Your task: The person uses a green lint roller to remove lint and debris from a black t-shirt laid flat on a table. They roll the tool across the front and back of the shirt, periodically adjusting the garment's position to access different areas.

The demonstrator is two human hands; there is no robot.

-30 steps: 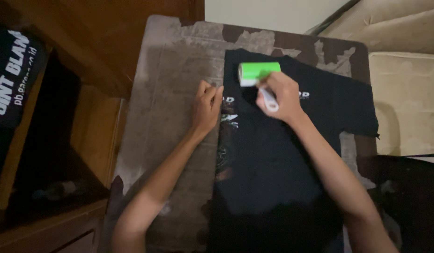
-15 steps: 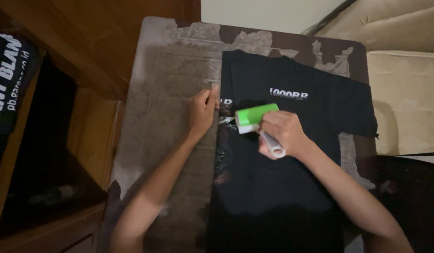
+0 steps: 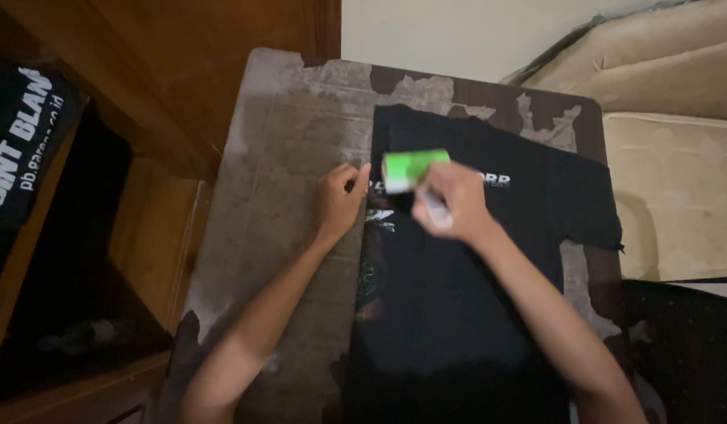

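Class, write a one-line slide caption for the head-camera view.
Right hand runs a green lint roller over a black T-shirt on a worn table; left hand pins the shirt's edge.

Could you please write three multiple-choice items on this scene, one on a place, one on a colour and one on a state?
1. Where does the left hand rest?
A. at the black shirt's left edge
B. on the beige cushion
C. on the wooden cabinet

2. What colour is the roll of the lint roller?
A. red
B. green
C. blue

3. What is the state of the right hand?
A. open and flat
B. shut on the lint roller
C. out of view

Answers:
1. A: its fingers lie at the black shirt edge on the worn table.
2. B: the roll shows bright green.
3. B: its grip wraps the roller's white handle.
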